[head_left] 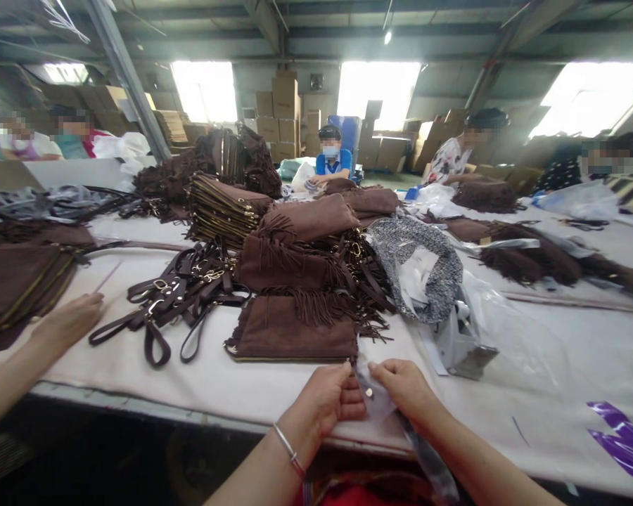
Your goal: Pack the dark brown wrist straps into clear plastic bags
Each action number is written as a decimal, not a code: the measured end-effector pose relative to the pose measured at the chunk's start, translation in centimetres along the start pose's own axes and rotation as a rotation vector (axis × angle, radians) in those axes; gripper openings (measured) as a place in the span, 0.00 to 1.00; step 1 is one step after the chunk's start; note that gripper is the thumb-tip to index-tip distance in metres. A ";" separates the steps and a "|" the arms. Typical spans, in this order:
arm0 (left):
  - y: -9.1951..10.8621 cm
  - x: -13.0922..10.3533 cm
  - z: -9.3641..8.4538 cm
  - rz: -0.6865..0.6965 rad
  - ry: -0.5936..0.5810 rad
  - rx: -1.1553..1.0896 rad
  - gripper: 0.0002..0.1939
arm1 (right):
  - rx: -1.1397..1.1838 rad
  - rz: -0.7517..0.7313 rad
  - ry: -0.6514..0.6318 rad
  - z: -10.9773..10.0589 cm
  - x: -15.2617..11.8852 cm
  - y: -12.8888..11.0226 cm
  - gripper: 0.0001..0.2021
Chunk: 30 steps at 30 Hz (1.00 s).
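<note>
At the table's front edge, my left hand (332,397) is closed, its curled fingers at the edge of a clear plastic bag (377,404). Thumb and fingers of my right hand (406,386) pinch the same plastic from the other side. A small gold-coloured round piece shows in or behind the plastic, between my hands. Just beyond my fingertips lies a brown fringed zip pouch (295,330), flat, its zip edge towards me. More brown pouches (311,218) are piled behind it. Left of the pouch is a heap of dark brown wrist straps (174,295) with metal clasps.
A co-worker's hand (71,320) reaches in at left, beside stacked pouches (21,281). Right of the pile are a grey speckled cloth ring (427,260), a tape dispenser (467,344) and purple plastic (625,436). Several people sit around the table; cartons (282,105) stand behind.
</note>
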<state>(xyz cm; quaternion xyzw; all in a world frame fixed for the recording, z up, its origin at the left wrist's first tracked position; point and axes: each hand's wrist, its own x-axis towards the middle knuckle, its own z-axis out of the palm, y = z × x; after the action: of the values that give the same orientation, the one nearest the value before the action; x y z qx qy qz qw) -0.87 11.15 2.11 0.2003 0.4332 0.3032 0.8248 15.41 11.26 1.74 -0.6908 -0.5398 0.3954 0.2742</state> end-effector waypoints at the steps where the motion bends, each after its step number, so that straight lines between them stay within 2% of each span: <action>1: -0.1 -0.3 0.0 -0.010 0.003 0.018 0.15 | -0.042 -0.027 0.012 0.2 0.2 -0.1 0.22; 5: -0.5 -1.1 0.5 0.018 0.104 0.116 0.08 | -0.177 -0.092 0.034 1.1 0.9 -0.6 0.23; 9: -0.9 -1.1 0.8 0.050 0.205 0.171 0.04 | -0.223 -0.106 0.014 1.0 0.7 -1.2 0.24; 11: -1.0 -0.7 0.4 0.100 0.230 0.210 0.05 | -0.169 -0.029 -0.057 0.7 0.2 -1.4 0.24; 14: -1.0 0.4 -0.5 0.223 0.330 0.294 0.08 | -0.017 0.133 -0.180 0.4 -0.6 -1.5 0.20; 18: -0.6 1.9 -1.1 0.303 0.430 0.375 0.08 | 0.042 0.136 -0.222 0.9 -0.5 -1.1 0.13; 23: -0.4 2.3 -0.8 0.313 0.453 0.429 0.09 | -0.007 0.088 -0.176 1.7 0.6 -0.6 0.13; 27: -0.5 1.9 -0.5 0.283 0.422 0.433 0.15 | -0.038 0.041 -0.152 1.4 0.5 -0.6 0.14; 30: -0.4 1.7 -0.3 0.251 0.396 0.437 0.17 | -0.094 -0.117 -0.157 0.5 0.1 -0.4 0.13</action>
<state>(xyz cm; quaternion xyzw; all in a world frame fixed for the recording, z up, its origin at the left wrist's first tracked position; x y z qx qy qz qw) -0.23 12.03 0.71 0.3618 0.6121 0.3356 0.6179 14.77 11.43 1.78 -0.6372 -0.6169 0.4058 0.2209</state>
